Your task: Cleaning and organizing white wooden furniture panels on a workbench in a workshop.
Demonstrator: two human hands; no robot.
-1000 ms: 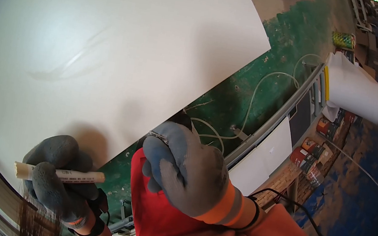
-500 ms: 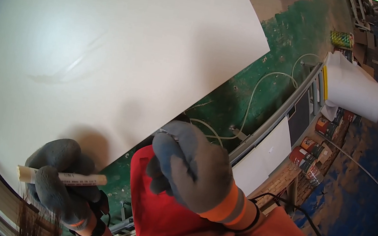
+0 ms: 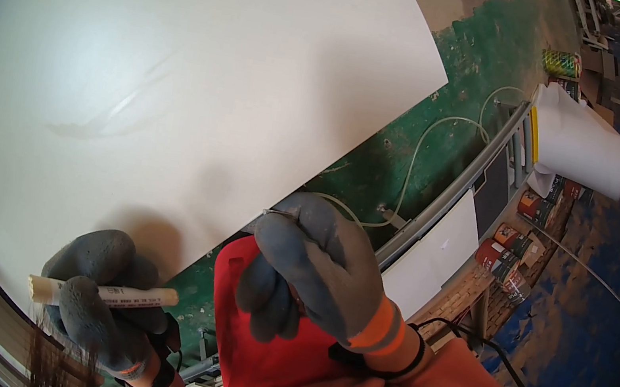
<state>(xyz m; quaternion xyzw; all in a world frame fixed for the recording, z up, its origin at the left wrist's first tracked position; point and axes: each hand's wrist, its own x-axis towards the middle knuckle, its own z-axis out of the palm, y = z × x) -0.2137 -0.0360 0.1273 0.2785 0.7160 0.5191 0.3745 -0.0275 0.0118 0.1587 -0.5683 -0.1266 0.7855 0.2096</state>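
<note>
By the white panel (image 3: 210, 58), the left hand (image 3: 96, 291) wraps its grip around a printed cream stick (image 3: 140, 298), while the right hand (image 3: 319, 263) pinches a small pale object (image 3: 270, 212).

White sheet (image 3: 229, 37): looked smooth and glossy.
Pale rod (image 3: 138, 298): was matt.
Left glove (image 3: 90, 313): looked matt, rubbery-coated.
Right glove (image 3: 324, 260): looked equally matt.
Red cloth (image 3: 244, 364): was matt fabric.
Green surface (image 3: 467, 57): looked rough.

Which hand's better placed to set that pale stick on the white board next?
Left, probably: your left hand grips the pale stick by the white board; your right hand, curled, is apart from the stick.
</note>
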